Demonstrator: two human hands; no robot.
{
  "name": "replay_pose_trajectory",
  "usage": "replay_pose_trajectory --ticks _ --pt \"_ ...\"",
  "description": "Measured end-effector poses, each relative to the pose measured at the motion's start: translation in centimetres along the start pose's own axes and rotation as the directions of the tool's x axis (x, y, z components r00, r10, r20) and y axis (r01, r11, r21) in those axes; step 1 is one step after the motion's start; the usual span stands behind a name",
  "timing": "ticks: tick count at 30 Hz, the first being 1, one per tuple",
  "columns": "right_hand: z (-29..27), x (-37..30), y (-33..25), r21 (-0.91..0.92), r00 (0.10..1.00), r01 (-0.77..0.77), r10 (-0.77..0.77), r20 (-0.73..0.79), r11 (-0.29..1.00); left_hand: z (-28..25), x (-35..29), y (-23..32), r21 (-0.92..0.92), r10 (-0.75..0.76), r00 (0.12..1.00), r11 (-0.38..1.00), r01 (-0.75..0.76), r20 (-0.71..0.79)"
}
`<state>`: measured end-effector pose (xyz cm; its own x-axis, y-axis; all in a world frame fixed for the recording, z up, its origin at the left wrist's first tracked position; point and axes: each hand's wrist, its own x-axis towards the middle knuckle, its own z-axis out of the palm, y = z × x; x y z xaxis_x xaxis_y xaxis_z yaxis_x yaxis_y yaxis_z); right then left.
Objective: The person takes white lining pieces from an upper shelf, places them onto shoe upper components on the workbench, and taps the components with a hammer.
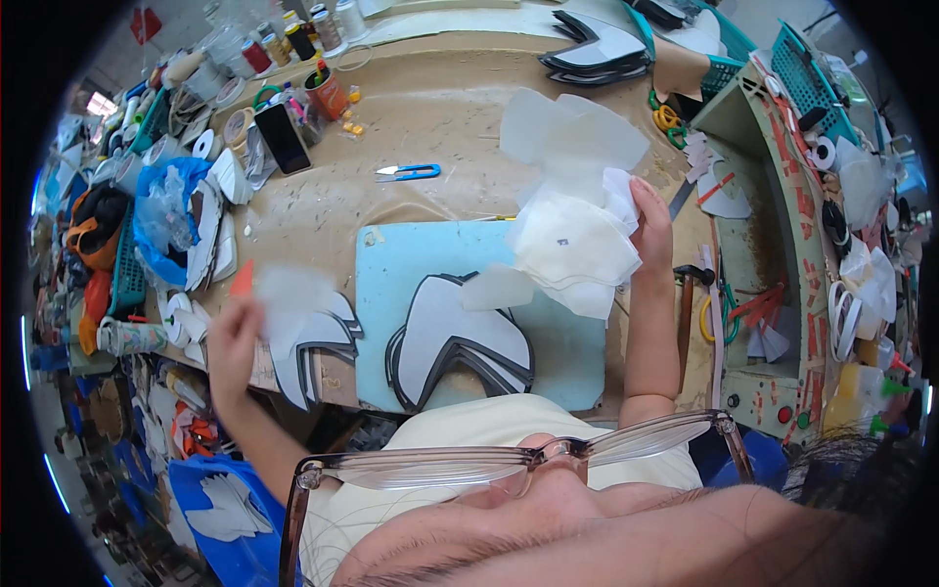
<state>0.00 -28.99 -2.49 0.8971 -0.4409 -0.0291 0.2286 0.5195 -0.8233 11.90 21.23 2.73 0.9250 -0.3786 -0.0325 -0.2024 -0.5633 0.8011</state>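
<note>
My right hand grips the edge of a stack of thin white cut sheets above the right side of a light blue board. Another pale translucent sheet fans out beyond that stack. On the left, my left hand is closed, fingers pinched on a translucent white piece smeared by motion. A small orange piece shows by its fingertips. Black-edged, V-notched grey-white panels are piled on the board, a small translucent piece over their right side. Similar panels lie below my left hand's piece.
Blue-handled thread snips lie beyond the board. A phone leans near an orange cup at the back left. More notched panels are stacked far right. A hammer and a metal cabinet border the right.
</note>
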Motion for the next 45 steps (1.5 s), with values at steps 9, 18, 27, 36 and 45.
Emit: replay_pose_trajectory --ticks 9,18,27,36,45 --pt "4.1 -2.9 2.4 -0.141 0.964 0.241 -0.219 0.154 0.96 13.9 1.6 14.3 -0.357 0.39 0.877 0.891 -0.281 0.282" --pt "7.4 -4.1 3.9 -0.133 0.922 0.381 -0.367 0.119 0.915 22.5 7.8 15.2 -0.933 0.047 0.994 0.343 -0.106 -0.095" --pt "10.2 2.2 6.8 0.188 0.998 -0.017 0.006 0.059 0.982 21.7 8.7 13.3 -0.828 -0.087 0.862 0.342 -0.445 -0.5" --pt "6.7 9.8 9.1 0.022 0.997 -0.018 0.019 -0.07 1.0 16.8 7.9 9.5 -0.584 -0.002 0.752 0.631 -0.51 -0.659" --pt "-10.0 14.2 8.4 0.004 0.871 0.039 -0.032 -0.49 0.999 11.4 4.8 10.9 -0.602 -0.093 0.671 0.544 -0.584 -0.735"
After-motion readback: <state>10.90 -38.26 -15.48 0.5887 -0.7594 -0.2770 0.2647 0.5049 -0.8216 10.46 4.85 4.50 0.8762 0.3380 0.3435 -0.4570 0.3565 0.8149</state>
